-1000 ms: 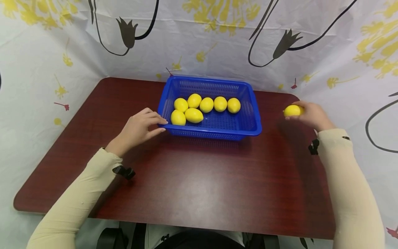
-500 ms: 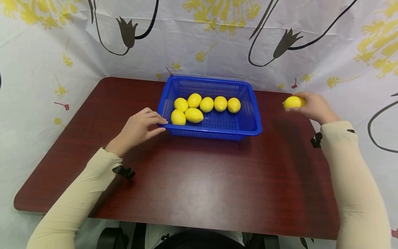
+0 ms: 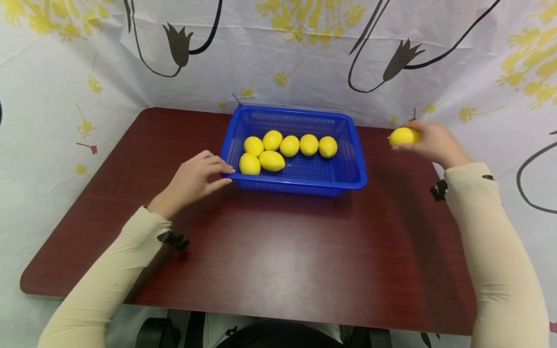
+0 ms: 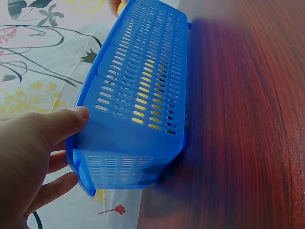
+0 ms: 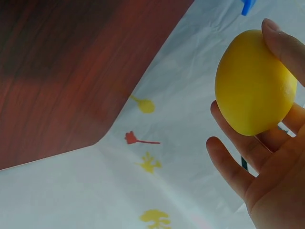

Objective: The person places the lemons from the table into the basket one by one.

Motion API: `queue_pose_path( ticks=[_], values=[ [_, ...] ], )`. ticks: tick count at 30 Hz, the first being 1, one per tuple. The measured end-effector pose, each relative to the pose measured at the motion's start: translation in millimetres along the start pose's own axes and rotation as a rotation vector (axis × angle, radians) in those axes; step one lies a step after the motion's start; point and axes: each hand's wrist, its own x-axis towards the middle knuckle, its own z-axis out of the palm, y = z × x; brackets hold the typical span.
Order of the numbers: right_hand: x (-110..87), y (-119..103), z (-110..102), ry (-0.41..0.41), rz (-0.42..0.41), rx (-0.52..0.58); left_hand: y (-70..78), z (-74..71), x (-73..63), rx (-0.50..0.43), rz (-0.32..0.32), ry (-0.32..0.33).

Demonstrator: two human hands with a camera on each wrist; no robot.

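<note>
A yellow lemon [image 3: 404, 137] is held in my right hand [image 3: 439, 142], raised over the table's back right corner. In the right wrist view the thumb lies on one side of the lemon [image 5: 255, 83] and the fingers curl behind it. My left hand [image 3: 193, 181] grips the near left corner of a blue plastic basket [image 3: 300, 181]. From the left wrist, the thumb presses the basket's slotted outer wall [image 4: 124, 138] near the rim, with fingers on the other side. Several lemons [image 3: 271, 161] lie inside the basket, mostly toward its left and middle.
The basket stands on a dark red wooden table [image 3: 278, 251], near its back edge. A white patterned cloth [image 3: 278, 53] hangs right behind and around the table. Both forearms, in cream sleeves [image 3: 491, 227], reach in from the front.
My right hand, with the lemon in it, has risen slightly and then shifted a little left toward the basket. The left hand and the basket stay where they were.
</note>
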Motion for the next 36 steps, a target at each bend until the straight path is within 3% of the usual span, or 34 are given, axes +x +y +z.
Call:
queue_pose_path(
  ticks=[9,26,36],
  values=[
    [9.6,-22,-6,-0.035,-0.027,-0.024,-0.2,-0.1,-0.1,0.0,-0.004,-0.002],
    [26.8,-72,-17,-0.016,-0.143,-0.074,-0.6,-0.5,0.9,0.006,0.004,-0.003],
    [39.0,-93,-11,-0.007,-0.196,-0.066,1.1,-0.8,1.0,0.007,-0.003,-0.006]
  ],
)
